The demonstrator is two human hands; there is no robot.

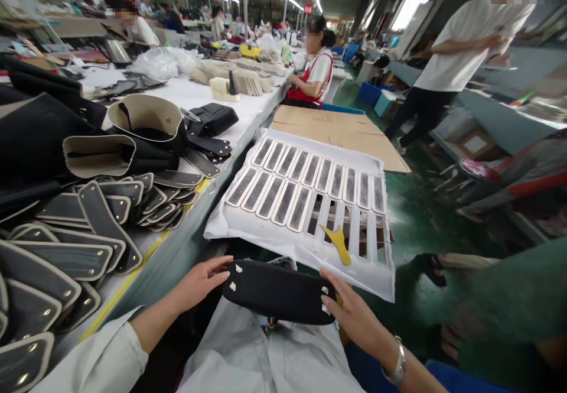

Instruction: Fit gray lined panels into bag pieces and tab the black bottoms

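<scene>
A black bag (279,292) rests over my lap, its long, round-ended flat side turned up. Small white tabs show in pairs near both ends of that side. My left hand (208,278) grips the left end with its fingertips. At the opposite end, my right hand (348,304) has its fingers and thumb against the edge. Just beyond the bag, a white cloth-covered board (283,242) carries rows of dark oblong strips (279,201) with pale borders. A yellow forked tool (339,244) lies on its near right part, over open slots.
Dark pale-edged panels with studs (66,257) are heaped on the left table, beside black bags (148,121) with beige lining. A cardboard sheet (332,133) lies beyond the board. A co-worker in a red apron (316,77) sits ahead; another person (460,56) stands at right.
</scene>
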